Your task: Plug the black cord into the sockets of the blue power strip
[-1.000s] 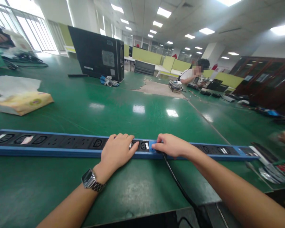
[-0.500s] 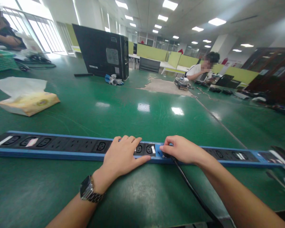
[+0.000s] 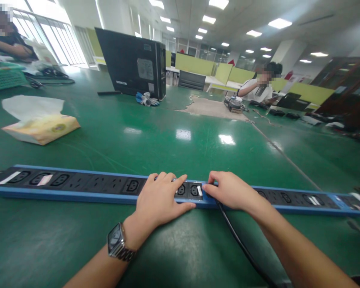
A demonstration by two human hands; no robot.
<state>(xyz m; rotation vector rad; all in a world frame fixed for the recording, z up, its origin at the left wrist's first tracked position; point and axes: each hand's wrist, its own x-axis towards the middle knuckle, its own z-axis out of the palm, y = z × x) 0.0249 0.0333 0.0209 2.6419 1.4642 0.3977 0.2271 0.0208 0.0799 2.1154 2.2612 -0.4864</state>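
A long blue-edged power strip (image 3: 93, 180) with black sockets lies across the table in front of me. My left hand (image 3: 160, 200), with a metal-band watch on the wrist, is laid over its middle. The fingers reach over the far edge and the thumb rests along the near edge, so the hand grips the strip. Just right of it, my right hand (image 3: 228, 190) is closed around a plug at the strip's blue section. The fingers hide most of the plug, and I cannot tell how deep it sits. A black cable (image 3: 237, 236) runs from it down toward me.
On the green table (image 3: 123, 148) stand a tissue pack (image 3: 48, 130) at left and a black computer case (image 3: 132, 64) behind, with gloves (image 3: 147, 99) beside it. A green basket (image 3: 6, 78) is far left. One person sits at left, another at far right.
The view has shifted slightly, moving everything a little to the right in the picture. Both hands keep their places on the strip, and the right hand covers the plug more closely.
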